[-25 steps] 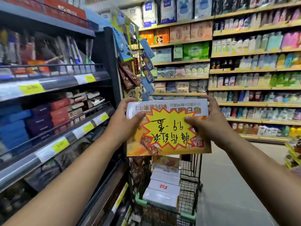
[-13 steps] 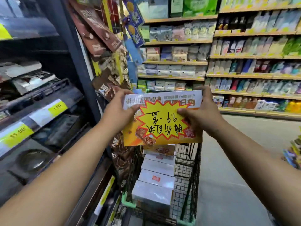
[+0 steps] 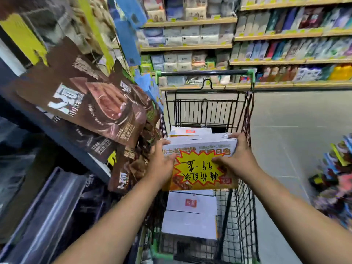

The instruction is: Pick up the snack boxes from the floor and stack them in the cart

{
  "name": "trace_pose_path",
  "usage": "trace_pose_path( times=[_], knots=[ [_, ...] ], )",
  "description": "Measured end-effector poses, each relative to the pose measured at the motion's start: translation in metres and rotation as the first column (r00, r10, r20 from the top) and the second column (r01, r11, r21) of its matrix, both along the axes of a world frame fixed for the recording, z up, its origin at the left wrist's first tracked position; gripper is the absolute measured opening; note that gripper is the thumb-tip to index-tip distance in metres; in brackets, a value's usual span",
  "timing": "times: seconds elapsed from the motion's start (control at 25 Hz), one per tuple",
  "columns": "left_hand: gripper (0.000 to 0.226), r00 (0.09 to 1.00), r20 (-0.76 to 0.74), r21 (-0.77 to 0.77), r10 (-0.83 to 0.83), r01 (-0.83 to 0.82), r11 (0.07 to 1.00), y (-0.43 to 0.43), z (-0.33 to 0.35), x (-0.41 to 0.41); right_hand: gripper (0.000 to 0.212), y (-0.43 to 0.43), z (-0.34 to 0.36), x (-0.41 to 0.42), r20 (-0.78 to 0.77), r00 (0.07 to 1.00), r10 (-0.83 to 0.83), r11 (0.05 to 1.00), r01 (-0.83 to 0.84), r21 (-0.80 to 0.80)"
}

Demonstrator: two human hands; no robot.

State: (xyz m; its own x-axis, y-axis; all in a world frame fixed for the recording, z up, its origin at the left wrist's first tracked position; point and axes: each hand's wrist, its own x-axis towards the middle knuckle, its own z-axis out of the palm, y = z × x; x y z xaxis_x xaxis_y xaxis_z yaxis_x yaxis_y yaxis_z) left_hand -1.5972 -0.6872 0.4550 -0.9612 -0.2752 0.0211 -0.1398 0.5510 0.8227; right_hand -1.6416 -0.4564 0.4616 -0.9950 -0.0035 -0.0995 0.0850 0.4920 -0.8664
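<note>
Both hands hold an orange and white snack box (image 3: 200,166) with a yellow starburst price sticker, low inside the black wire cart (image 3: 245,199). My left hand (image 3: 162,164) grips its left side and my right hand (image 3: 236,159) its right side. The box sits over a row of white snack boxes (image 3: 190,212) stacked in the cart; another white box (image 3: 190,131) shows beyond it. Whether the held box rests on the stack is hidden.
Brown hanging snack bags (image 3: 91,103) crowd the cart's left side, on a dark shelf unit (image 3: 47,206). The cart's green-cornered handle bar (image 3: 205,73) is at its far end. Grey floor (image 3: 297,140) opens to the right, goods shelves (image 3: 285,54) behind, a display (image 3: 339,178) at far right.
The view has tilted down and both hands have lowered the stickered box from chest height into the cart, onto the row of white boxes.
</note>
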Motion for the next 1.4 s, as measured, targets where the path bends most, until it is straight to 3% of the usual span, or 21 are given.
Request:
trace_pose_path(
  times=[0.24, 0.56, 0.84, 1.08, 1.28, 1.4],
  knots=[
    [0.042, 0.996, 0.083, -0.100, -0.025, 0.033, 0.994, -0.016, -0.079, -0.026, 0.079, -0.017, -0.081, -0.027, 0.055, 0.998, 0.000, 0.995, -0.006, 0.103],
    [0.046, 0.993, 0.094, -0.246, 0.064, -0.039, 0.969, -0.025, -0.177, -0.073, 0.057, -0.037, -0.208, -0.057, -0.103, 0.994, -0.031, 0.983, 0.050, 0.180],
    [0.048, 0.996, -0.006, -0.415, 0.087, -0.081, 0.906, -0.014, -0.255, -0.082, 0.053, -0.045, -0.293, -0.066, -0.224, 0.970, -0.094, 0.992, 0.109, 0.055],
    [0.044, 0.993, -0.030, -0.532, 0.116, -0.114, 0.839, -0.010, -0.271, -0.073, 0.059, -0.043, -0.312, -0.062, -0.276, 0.960, -0.053, 0.997, 0.068, 0.047],
    [0.044, 0.997, 0.071, -0.684, 0.011, 0.041, 0.729, -0.010, -0.256, -0.076, 0.050, -0.034, -0.287, -0.062, -0.145, 0.987, 0.071, 0.967, -0.032, 0.252],
    [0.059, 0.988, 0.148, -0.627, -0.044, 0.128, 0.769, -0.001, -0.216, -0.084, 0.058, -0.033, -0.235, -0.059, -0.080, 0.991, 0.112, 0.934, -0.077, 0.348]
  ],
)
